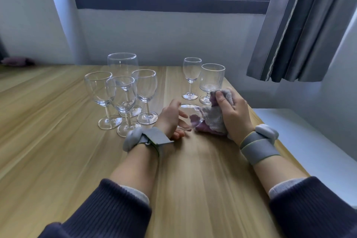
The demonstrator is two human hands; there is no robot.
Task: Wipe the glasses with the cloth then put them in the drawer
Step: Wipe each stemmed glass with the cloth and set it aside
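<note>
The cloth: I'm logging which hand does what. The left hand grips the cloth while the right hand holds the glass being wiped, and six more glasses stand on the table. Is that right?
Not quite: the hands are swapped. In the head view the right hand grips the cloth, while the left hand holds the glass being wiped. Six more glasses do stand on the table.

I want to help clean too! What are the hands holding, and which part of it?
The left hand grips a clear glass round its bowl, tipped sideways. The right hand grips a bunched grey cloth, pressed against the glass.
</note>
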